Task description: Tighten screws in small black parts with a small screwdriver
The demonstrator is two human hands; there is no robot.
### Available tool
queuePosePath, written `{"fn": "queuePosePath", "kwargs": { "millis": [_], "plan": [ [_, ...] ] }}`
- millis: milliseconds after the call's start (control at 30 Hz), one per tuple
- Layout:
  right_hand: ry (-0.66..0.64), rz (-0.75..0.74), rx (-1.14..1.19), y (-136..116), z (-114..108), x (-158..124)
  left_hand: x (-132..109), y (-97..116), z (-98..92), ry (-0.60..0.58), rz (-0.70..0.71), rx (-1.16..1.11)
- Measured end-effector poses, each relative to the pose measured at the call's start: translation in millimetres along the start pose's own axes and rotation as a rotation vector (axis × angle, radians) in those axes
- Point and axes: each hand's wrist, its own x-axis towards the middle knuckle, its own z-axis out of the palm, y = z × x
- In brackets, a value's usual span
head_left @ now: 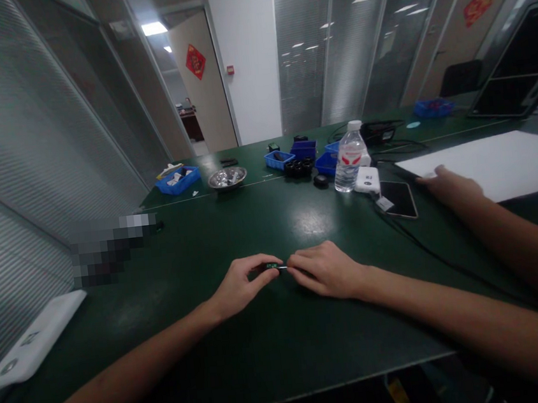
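Near the middle of the green table [210,374], my left hand [242,286] pinches a small dark green piece [272,266] between thumb and fingers; it looks like a tiny circuit board. Close beside it, my right hand [327,270] is closed on a thin silvery rod [282,267]. The rod's visible end points left and meets the green piece or lies very near it. The rest of the rod is hidden under my right fingers, so its kind cannot be made out.
Another person's hand [454,185] rests at a white sheet [500,161] on the right. Beyond my hands are a water bottle [349,161], a phone [397,199], a black cable [417,243], a metal bowl [227,179] and a blue tray [178,181]. A white device [34,345] lies left.
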Motion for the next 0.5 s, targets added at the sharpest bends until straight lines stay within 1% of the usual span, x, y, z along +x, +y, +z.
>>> {"fn": "queuePosePath", "kwargs": {
  "millis": [200,333,433,500],
  "plan": [
    [-0.01,-0.022,-0.006,-1.5,1.5,-1.2,-1.0,2.6,0.3,-0.015,0.071,0.145],
    [0.001,0.0,0.026,-6.2,2.4,-1.2,-3.2,-1.1,1.5,0.014,0.098,0.112],
    [0.019,0.022,0.073,-10.2,3.1,0.0,-4.1,-2.7,2.2,0.053,0.079,0.06],
    [0.038,0.032,0.099,-12.6,3.8,1.2,-4.0,-1.8,2.8,0.055,0.078,0.023]
  ]
}}
